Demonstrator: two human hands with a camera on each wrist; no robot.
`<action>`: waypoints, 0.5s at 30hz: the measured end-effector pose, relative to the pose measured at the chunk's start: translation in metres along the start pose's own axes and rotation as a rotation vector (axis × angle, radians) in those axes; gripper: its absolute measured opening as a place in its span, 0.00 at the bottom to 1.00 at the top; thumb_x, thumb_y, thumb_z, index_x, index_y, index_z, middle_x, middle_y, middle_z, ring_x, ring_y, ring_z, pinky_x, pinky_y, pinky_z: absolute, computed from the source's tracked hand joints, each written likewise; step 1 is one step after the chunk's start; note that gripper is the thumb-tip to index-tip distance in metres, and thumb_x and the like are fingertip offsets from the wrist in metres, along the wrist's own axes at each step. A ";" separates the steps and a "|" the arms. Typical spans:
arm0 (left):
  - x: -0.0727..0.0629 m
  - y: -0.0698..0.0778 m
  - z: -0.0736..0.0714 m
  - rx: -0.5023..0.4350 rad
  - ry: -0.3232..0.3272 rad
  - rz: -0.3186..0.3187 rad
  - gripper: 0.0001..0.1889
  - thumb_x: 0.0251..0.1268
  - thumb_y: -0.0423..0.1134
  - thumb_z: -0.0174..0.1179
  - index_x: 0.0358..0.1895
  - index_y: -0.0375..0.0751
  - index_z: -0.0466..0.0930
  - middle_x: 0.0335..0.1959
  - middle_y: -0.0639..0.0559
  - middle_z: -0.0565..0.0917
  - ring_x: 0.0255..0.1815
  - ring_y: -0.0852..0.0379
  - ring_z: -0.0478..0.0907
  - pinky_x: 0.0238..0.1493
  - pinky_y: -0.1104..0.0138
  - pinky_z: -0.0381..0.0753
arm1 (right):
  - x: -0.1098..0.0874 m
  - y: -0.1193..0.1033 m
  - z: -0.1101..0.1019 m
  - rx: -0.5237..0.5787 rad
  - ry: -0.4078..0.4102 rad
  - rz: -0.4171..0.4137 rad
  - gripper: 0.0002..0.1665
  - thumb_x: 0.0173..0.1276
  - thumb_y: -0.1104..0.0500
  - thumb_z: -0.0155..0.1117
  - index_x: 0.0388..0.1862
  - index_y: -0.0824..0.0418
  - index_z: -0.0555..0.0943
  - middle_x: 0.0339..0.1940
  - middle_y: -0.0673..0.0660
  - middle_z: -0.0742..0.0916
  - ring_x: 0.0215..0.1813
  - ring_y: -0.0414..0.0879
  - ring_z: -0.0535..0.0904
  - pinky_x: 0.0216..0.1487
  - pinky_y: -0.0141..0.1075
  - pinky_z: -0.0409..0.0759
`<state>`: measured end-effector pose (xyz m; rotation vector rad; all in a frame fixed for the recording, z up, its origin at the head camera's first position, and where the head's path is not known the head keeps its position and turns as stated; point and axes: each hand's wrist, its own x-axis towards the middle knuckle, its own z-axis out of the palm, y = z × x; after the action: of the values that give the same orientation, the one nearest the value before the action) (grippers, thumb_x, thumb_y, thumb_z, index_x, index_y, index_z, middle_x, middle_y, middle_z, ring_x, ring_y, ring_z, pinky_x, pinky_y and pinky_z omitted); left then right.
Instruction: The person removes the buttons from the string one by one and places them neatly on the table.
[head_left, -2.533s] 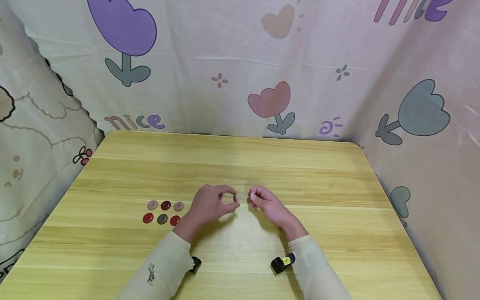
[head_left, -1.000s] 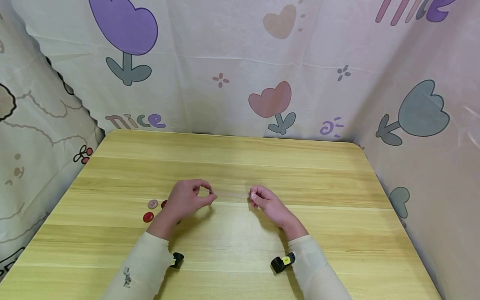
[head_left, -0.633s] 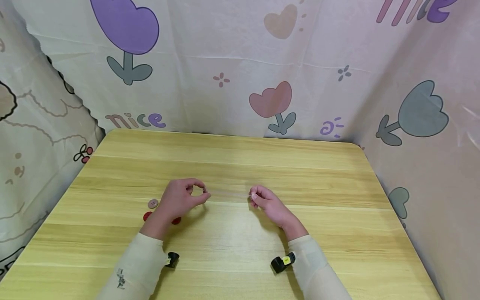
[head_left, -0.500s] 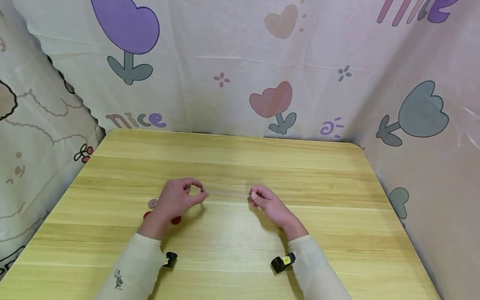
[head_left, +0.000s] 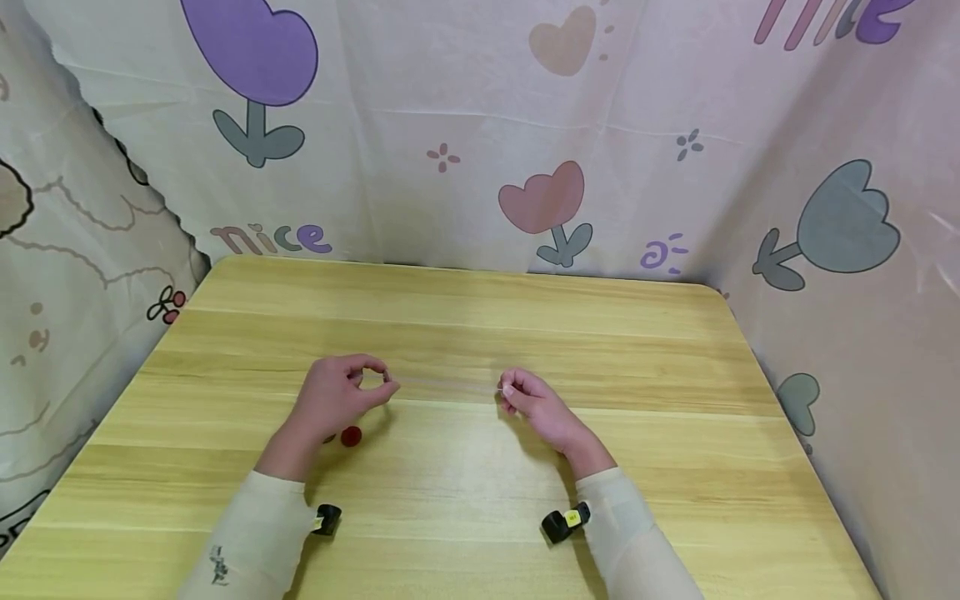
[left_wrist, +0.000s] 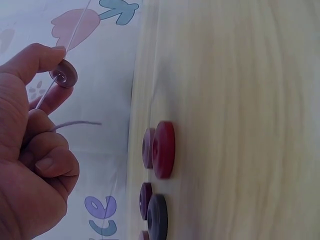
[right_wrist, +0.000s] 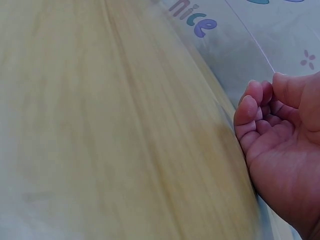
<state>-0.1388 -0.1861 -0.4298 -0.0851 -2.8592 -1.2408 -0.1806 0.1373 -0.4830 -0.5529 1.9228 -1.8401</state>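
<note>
My left hand pinches a brownish button between thumb and fingertips, over the left half of the table. A thin pale thread passes through the button, and its loose tail sticks out past the curled lower fingers. Across the gap, the thread runs almost level to my right hand, whose thumb and index finger pinch it. Below the left hand lie a red button, a pinkish button, a dark maroon button and a dark grey button. In the head view the left hand and forearm hide most of them.
The light wooden table has rounded far corners. A cloth printed with flowers hangs behind it and along both sides. A black wrist camera sits at the left cuff, another black camera at the right.
My left hand has slid leftward with the button, away from the right hand, so a longer stretch of thread shows between them. More table buttons are now covered. The right hand has stayed put.
</note>
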 end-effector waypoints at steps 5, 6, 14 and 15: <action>-0.002 -0.005 -0.005 -0.010 -0.004 -0.022 0.12 0.59 0.50 0.72 0.38 0.49 0.86 0.13 0.56 0.59 0.11 0.56 0.66 0.15 0.66 0.55 | 0.001 0.000 0.000 -0.003 -0.004 -0.003 0.12 0.82 0.61 0.45 0.39 0.71 0.67 0.35 0.63 0.73 0.39 0.52 0.69 0.42 0.39 0.70; -0.003 -0.005 -0.006 -0.019 -0.007 -0.032 0.13 0.59 0.51 0.72 0.39 0.48 0.86 0.13 0.56 0.60 0.11 0.54 0.69 0.15 0.67 0.55 | 0.001 0.001 0.000 -0.004 -0.005 -0.003 0.12 0.82 0.62 0.45 0.39 0.71 0.67 0.35 0.64 0.73 0.39 0.52 0.69 0.42 0.39 0.70; -0.008 -0.012 -0.017 -0.009 0.002 -0.079 0.17 0.59 0.54 0.71 0.43 0.45 0.85 0.13 0.55 0.61 0.12 0.58 0.57 0.14 0.67 0.54 | 0.001 0.000 -0.001 0.010 -0.010 -0.003 0.12 0.82 0.61 0.45 0.39 0.70 0.66 0.35 0.63 0.73 0.39 0.53 0.69 0.42 0.38 0.69; -0.009 -0.014 -0.017 0.001 0.009 -0.075 0.18 0.59 0.54 0.71 0.43 0.45 0.85 0.14 0.56 0.60 0.13 0.58 0.55 0.14 0.67 0.54 | 0.001 0.000 -0.001 0.013 -0.011 -0.002 0.12 0.82 0.61 0.45 0.39 0.70 0.66 0.35 0.63 0.72 0.39 0.53 0.69 0.42 0.38 0.69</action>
<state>-0.1308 -0.2083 -0.4283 0.0288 -2.8800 -1.2492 -0.1816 0.1376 -0.4833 -0.5594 1.9028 -1.8456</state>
